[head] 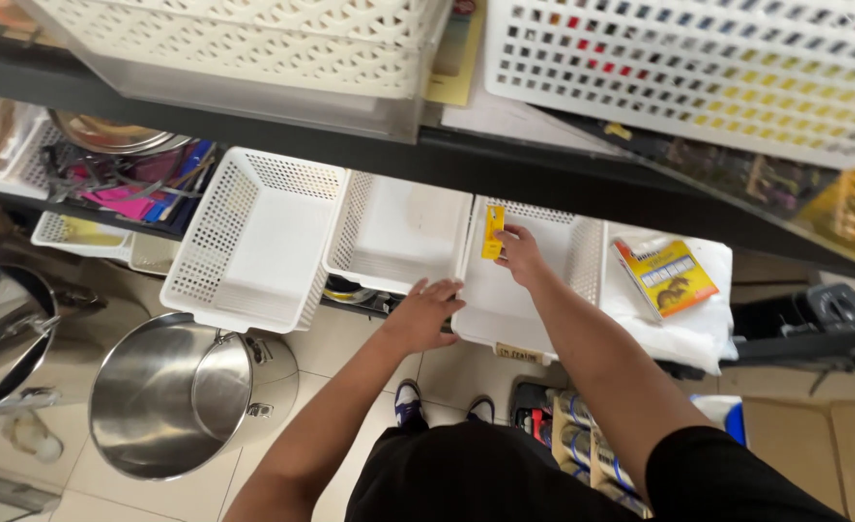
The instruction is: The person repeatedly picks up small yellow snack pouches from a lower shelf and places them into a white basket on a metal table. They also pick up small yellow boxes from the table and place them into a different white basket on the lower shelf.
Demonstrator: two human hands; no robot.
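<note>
My right hand (521, 255) holds a small yellow packet (493, 232) upright inside a white perforated basket (582, 253) on a low shelf. My left hand (421, 311) rests flat on the front rim where that basket meets the white basket (398, 232) to its left. Both arms reach down from the bottom of the view.
A third white basket (253, 242) juts out on the left. A yellow box (666, 274) lies on a white surface to the right. Large steel pots (181, 391) stand on the tiled floor. Baskets of goods fill the dark shelf above.
</note>
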